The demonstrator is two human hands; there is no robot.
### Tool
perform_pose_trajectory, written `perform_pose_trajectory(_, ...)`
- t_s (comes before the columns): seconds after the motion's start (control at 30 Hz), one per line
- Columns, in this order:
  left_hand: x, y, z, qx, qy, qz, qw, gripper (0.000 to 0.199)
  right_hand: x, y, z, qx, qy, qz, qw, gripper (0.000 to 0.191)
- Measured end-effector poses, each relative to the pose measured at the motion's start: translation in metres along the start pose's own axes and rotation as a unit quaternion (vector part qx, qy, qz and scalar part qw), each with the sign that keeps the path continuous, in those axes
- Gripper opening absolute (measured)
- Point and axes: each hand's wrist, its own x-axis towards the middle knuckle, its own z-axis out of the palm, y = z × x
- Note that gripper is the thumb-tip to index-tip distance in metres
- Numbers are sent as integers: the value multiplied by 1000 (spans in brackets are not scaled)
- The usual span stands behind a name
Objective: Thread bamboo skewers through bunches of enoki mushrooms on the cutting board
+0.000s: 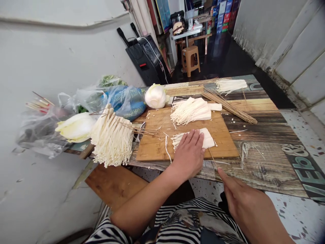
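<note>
In the head view, the left hand (190, 152) was pressed flat, palm down, on a small enoki mushroom bundle (208, 138), its fingers extended and lying close together. This bundle lay on the near part of the wooden cutting board (154, 147), with its thin stems and caps toward the left and its base toward the right. The right hand (248, 203) was pinching a thin bamboo skewer (212, 157) between thumb and fingers, and the tip of it met the near edge of the bundle, close to the base; whether it was already inside, I cannot tell.

Behind the left hand, a larger enoki pile (191, 111) rested on the far part of the board. To the right of this pile, many loose skewers (231, 108) lay together on the table (264, 135), and one more enoki cluster (231, 85) was near the far edge. On the left side there were skewered enoki mushrooms (111, 139), a pale cabbage piece (76, 127) and a blue plastic bag (124, 100), while a round cabbage head (155, 96) sat just behind the board
</note>
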Motion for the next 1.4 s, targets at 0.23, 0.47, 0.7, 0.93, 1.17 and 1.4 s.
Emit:
perform_pose_trajectory(0.23, 1, 0, 0, 1, -5, 0, 1000, 51, 6, 1, 0, 38, -21, 28, 999, 37)
perform_pose_trajectory(0.47, 1, 2, -3, -3, -12, -2, 1000, 50, 16, 2, 1, 45, 18, 27, 998, 35)
perform_pose_trajectory(0.7, 1, -1, 0, -9, -5, 2, 1000, 51, 25, 2, 0, 42, 29, 29, 998, 37)
perform_pose_trajectory(0.93, 1, -1, 1, -13, 4, 7, 1000, 50, 24, 2, 8, 60, 17, 49, 997, 36)
perform_pose_trajectory(1.17, 1, -1, 1, -9, 1, 5, 1000, 50, 22, 3, 14, 50, 16, 52, 997, 38)
perform_pose_trajectory(1.4, 1, -1, 1, -5, 2, 5, 1000, 49, 29, 3, 12, 50, 21, 45, 998, 37)
